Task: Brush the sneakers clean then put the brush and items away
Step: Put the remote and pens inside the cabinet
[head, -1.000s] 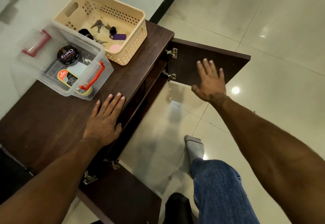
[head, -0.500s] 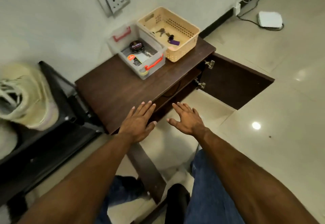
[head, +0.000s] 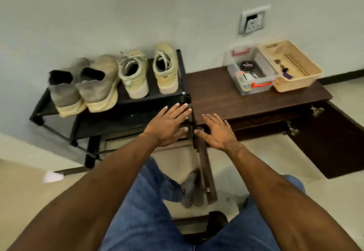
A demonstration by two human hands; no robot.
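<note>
nearest the camera, blue-jeaned legs and two bare forearms reach forward. left hand hovers flat with straight fingers over the black shoe rack corner, its grip wide and holding nothing; right hand is likewise spread, beside the brown worktop edge. farther back, two pairs of sneakers sit on the rack, and a clear box touches a beige basket on the worktop.

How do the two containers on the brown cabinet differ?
The clear box has see-through walls and red handles; the beige basket is opaque, with small holes in its sides. The box holds a round black tin; the basket holds keys and a purple tag. Both are open-topped, side by side on the cabinet.
</note>
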